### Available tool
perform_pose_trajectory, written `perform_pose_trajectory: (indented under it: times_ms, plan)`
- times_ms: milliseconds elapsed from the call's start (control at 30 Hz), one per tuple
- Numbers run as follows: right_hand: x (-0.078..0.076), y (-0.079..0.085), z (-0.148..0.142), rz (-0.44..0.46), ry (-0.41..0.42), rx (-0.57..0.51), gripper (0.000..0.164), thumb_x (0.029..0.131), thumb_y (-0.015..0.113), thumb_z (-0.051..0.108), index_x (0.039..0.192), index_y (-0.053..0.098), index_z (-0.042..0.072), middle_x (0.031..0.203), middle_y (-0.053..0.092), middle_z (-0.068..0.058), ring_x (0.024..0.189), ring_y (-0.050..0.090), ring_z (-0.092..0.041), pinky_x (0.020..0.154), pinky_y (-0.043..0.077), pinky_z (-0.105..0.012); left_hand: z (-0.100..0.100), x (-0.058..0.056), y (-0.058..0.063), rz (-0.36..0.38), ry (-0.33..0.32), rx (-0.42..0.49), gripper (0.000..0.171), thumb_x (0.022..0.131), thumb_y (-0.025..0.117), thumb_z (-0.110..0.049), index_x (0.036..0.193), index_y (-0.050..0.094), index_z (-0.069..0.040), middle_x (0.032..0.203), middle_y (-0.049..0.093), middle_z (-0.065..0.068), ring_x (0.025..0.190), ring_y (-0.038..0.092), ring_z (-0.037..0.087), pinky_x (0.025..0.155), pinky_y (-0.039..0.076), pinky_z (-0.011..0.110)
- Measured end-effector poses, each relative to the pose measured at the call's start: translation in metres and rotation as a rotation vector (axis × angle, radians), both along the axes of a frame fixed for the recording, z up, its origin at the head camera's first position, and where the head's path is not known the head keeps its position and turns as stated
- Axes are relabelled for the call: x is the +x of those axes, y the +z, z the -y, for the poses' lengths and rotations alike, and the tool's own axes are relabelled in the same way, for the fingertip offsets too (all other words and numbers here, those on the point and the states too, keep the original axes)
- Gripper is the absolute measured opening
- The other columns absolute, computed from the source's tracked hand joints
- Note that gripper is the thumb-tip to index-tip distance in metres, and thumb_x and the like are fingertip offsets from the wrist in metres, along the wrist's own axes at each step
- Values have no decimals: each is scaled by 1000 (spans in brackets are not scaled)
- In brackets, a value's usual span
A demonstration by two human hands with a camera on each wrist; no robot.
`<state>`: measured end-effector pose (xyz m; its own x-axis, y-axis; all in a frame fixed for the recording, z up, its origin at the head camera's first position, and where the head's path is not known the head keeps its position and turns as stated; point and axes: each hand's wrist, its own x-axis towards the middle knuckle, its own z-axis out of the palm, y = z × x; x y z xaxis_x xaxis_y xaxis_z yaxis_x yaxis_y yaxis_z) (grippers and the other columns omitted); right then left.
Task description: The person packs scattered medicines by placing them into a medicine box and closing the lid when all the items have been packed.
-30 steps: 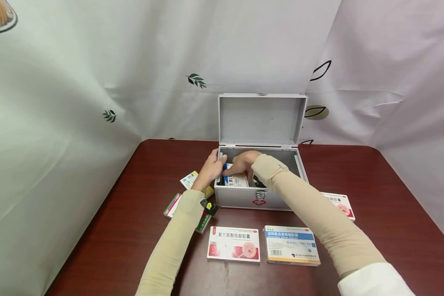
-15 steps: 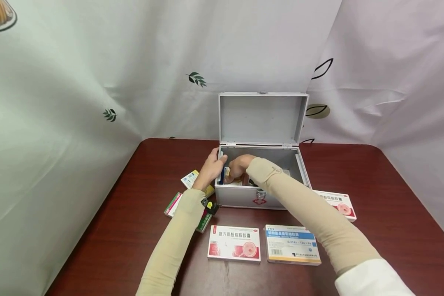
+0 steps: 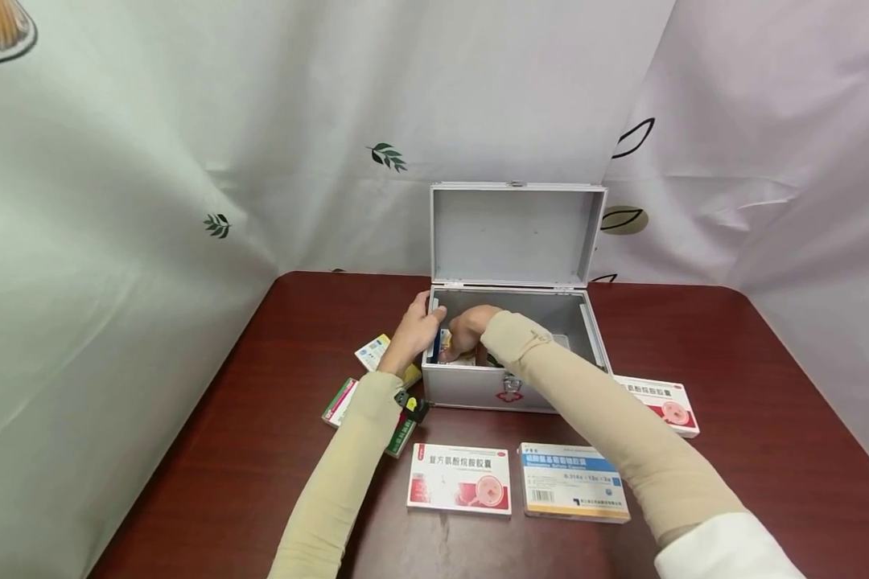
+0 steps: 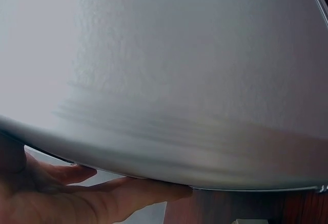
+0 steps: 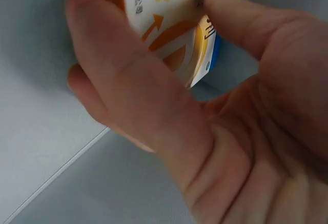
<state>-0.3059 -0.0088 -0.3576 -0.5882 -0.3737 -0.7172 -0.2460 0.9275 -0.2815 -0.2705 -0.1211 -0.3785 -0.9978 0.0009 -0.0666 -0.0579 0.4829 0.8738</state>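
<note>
A silver aluminium first-aid case (image 3: 463, 392) stands with its lid up at the back of the table. My left hand (image 3: 413, 331) grips its left rim, thumb inside and fingers outside. In the left wrist view, the case's smooth wall (image 4: 179, 80) fills most of the picture above that hand (image 4: 77, 198). Inside the case, at its left end, my right hand (image 3: 471, 326) holds a medicine box. From the right wrist, this white, orange and blue medicine box (image 5: 177, 34) shows between thumb and fingers of the hand (image 5: 205, 111). A dark blue edge (image 3: 435, 347) lies beside it.
In front of the case lie a red-and-white medicine box (image 3: 459, 479) and a blue-and-white one (image 3: 574, 482). Another red-and-white box (image 3: 662, 404) is at the right, partly behind my sleeve. Several boxes, including a yellow-and-white one (image 3: 373, 351), lie around my left forearm.
My right hand has moved slightly left and lower in the case with the medicine box, which shows less in the head view. My left hand stays on the rim.
</note>
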Motion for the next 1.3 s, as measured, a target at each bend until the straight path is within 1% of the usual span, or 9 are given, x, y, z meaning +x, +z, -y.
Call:
perform_pose_trajectory:
  times_ms: [167, 333, 433, 600, 833, 933, 1067, 1167, 1300]
  plan:
    - [-1, 3, -8, 100, -69, -70, 37, 77, 55, 41, 76, 45, 6, 76, 51, -10, 70, 59, -26, 64, 45, -36, -1, -2, -2, -5, 10, -7, 48, 87, 40, -29, 130, 23, -14, 128, 32, 7, 115, 28, 20, 91, 24, 41]
    - [-1, 20, -27, 146, -81, -139, 58, 78, 53, 41, 117, 36, 2, 110, 46, -15, 78, 56, -30, 69, 43, -41, -3, -4, -2, -15, -5, 3, 49, 87, 41, -29, 130, 24, -13, 127, 33, 8, 114, 29, 20, 91, 24, 41]
    - [-3, 38, -44, 85, 2, -152, 67, 79, 50, 45, 127, 26, 4, 115, 42, -14, 83, 55, -27, 71, 43, -39, -4, -5, -4, -8, -3, 10, 49, 86, 41, -29, 130, 24, -13, 127, 33, 7, 114, 29, 20, 91, 24, 41]
    - [1, 67, -78, 9, 103, -233, 69, 77, 47, 50, 128, 27, 8, 117, 40, -10, 89, 52, -22, 74, 42, -35, -3, -5, -5, 3, 13, 9, 50, 86, 41, -30, 130, 24, -15, 128, 32, 7, 115, 28, 20, 91, 23, 42]
    - [21, 91, -124, -229, 201, -304, 64, 76, 48, 52, 123, 35, 10, 117, 42, -7, 99, 45, -17, 85, 31, -37, 1, -3, -5, 10, 25, 41, 49, 87, 41, -28, 130, 24, -15, 128, 31, 7, 113, 30, 20, 91, 23, 42]
    - [31, 88, -141, -298, 221, -363, 61, 77, 49, 48, 122, 37, 9, 111, 48, -5, 97, 47, -15, 81, 36, -34, 2, -2, -5, 9, 30, 51, 48, 87, 41, -27, 130, 24, -15, 127, 32, 7, 112, 32, 20, 90, 24, 42]
    - [42, 74, -168, -461, 168, -457, 55, 75, 53, 47, 118, 42, 14, 104, 51, 1, 90, 50, -12, 75, 40, -32, 2, -1, -4, 3, 29, 54, 48, 87, 42, -27, 130, 24, -15, 128, 31, 7, 112, 31, 20, 90, 24, 43]
    - [46, 57, -190, -598, 87, -540, 52, 73, 57, 45, 115, 45, 16, 106, 50, 2, 92, 49, -14, 76, 40, -33, 1, 0, -2, 3, 31, 53, 49, 87, 42, -28, 130, 24, -15, 128, 30, 7, 112, 31, 21, 90, 24, 43]
    - [52, 31, -216, -670, -75, -665, 53, 71, 62, 38, 114, 44, 13, 109, 48, -2, 96, 48, -19, 77, 40, -36, -1, 0, -2, 5, 28, 47, 50, 87, 42, -27, 131, 23, -15, 129, 30, 7, 112, 31, 21, 90, 24, 44]
